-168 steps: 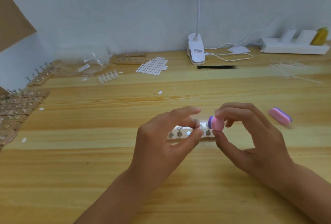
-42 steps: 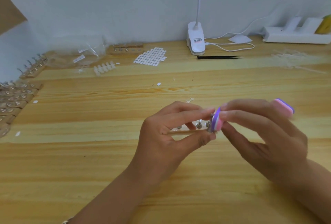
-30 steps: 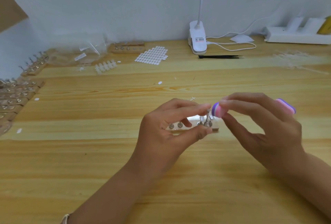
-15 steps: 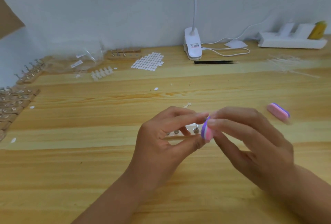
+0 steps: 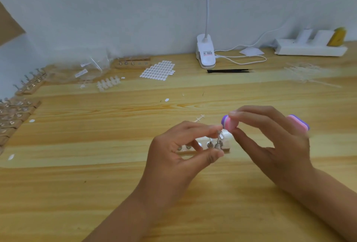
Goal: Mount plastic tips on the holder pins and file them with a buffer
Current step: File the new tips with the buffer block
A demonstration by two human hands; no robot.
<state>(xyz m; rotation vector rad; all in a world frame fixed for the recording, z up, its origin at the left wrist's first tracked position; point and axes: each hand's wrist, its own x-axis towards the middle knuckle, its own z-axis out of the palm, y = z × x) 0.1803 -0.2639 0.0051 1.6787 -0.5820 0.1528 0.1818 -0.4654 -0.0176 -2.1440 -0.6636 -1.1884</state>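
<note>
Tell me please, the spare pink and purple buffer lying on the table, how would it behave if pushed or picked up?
The spare buffer looks like a small foam block, so it is probably light and slightly squashy. It lies flat on the wooden table, so a push would likely slide it, not roll it. Its matte surface probably grips well.

Bright, even light; soft blur, edges warped.

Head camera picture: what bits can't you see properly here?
- Head view: the plastic tip on the pin is too small and glary to make out.
- The near edge of the holder is hidden by the left hand.
- The second buffer is partly hidden behind the right hand, which pinches the pink buffer.
- The wooden holders at the left are cut off by the picture's edge.
</note>
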